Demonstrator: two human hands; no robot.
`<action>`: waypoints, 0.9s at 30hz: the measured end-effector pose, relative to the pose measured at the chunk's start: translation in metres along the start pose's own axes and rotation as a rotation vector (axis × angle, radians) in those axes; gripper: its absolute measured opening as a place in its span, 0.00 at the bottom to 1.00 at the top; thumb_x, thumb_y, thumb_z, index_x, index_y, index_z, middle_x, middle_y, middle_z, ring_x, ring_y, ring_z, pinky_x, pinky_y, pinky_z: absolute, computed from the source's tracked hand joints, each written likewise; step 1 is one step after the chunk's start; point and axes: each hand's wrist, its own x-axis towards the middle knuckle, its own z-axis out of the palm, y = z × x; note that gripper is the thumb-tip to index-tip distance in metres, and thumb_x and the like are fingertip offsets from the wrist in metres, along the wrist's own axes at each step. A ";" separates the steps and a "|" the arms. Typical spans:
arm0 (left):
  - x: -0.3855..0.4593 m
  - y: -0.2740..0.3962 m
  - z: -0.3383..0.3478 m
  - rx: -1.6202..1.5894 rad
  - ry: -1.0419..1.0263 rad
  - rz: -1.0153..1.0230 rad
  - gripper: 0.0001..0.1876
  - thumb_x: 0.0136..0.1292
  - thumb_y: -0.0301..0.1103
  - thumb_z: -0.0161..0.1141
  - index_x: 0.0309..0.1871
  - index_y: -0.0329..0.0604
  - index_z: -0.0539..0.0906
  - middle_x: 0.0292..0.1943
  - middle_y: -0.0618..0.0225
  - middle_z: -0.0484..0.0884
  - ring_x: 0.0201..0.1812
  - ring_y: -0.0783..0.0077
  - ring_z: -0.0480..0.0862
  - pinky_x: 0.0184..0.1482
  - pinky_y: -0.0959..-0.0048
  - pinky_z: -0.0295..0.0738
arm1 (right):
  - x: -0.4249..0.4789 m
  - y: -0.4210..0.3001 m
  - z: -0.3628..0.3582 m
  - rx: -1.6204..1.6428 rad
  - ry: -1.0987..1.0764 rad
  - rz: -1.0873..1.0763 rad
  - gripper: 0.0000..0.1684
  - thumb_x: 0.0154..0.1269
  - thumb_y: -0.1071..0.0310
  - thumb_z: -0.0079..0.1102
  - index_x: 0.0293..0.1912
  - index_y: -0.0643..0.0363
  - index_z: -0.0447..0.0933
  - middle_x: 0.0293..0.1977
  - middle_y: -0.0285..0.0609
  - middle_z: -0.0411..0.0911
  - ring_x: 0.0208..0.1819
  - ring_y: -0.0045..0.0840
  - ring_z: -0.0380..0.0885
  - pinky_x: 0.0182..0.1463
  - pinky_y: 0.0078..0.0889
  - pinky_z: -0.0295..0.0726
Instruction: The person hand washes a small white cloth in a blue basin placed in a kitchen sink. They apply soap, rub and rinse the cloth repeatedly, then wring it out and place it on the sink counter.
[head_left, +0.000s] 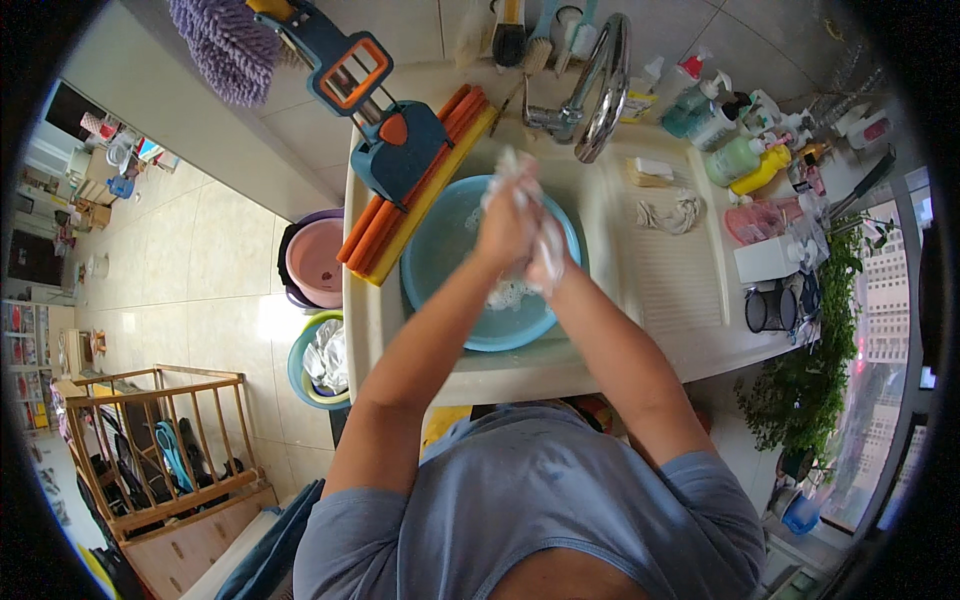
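Note:
A wet white cloth (553, 251), blurred by motion, is bunched between my two hands above a blue plastic basin (420, 281). My left hand (504, 229) grips it on the left, its fingers pointing toward the faucet. Close against it, my right hand (538, 266) holds the cloth too, partly covered by its folds. Cloudy water fills the basin, and white suds (510, 295) float just below my hands. The basin stands inside a cream laundry sink (379, 330).
An orange-and-yellow sponge mop head (420, 195) leans across the sink's left edge. Behind the basin rises a chrome faucet (604, 90). On the ribbed washboard (675, 289) lie a soap bar (651, 171) and a crumpled cloth (673, 212). Several bottles (735, 157) line the right ledge.

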 end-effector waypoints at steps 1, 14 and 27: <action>0.019 -0.019 -0.013 -0.034 0.056 -0.208 0.19 0.58 0.28 0.46 0.54 0.38 0.73 0.61 0.48 0.65 0.67 0.53 0.56 0.66 0.66 0.49 | -0.026 -0.022 0.046 -0.304 0.093 0.134 0.35 0.63 0.39 0.42 0.63 0.46 0.57 0.58 0.38 0.64 0.56 0.29 0.65 0.58 0.36 0.62; -0.025 0.036 0.013 0.091 -0.080 0.289 0.17 0.64 0.28 0.41 0.54 0.35 0.72 0.59 0.47 0.67 0.65 0.56 0.61 0.64 0.67 0.49 | 0.024 0.018 -0.068 -0.248 -0.159 -0.305 0.35 0.62 0.47 0.45 0.65 0.51 0.54 0.63 0.40 0.56 0.63 0.29 0.56 0.64 0.34 0.54; -0.018 0.034 -0.018 -0.823 -0.058 -0.722 0.25 0.62 0.25 0.52 0.63 0.35 0.61 0.54 0.57 0.72 0.55 0.66 0.72 0.59 0.72 0.64 | -0.010 -0.045 0.018 -0.163 0.161 0.103 0.16 0.63 0.51 0.51 0.31 0.53 0.72 0.24 0.30 0.70 0.25 0.18 0.69 0.31 0.25 0.71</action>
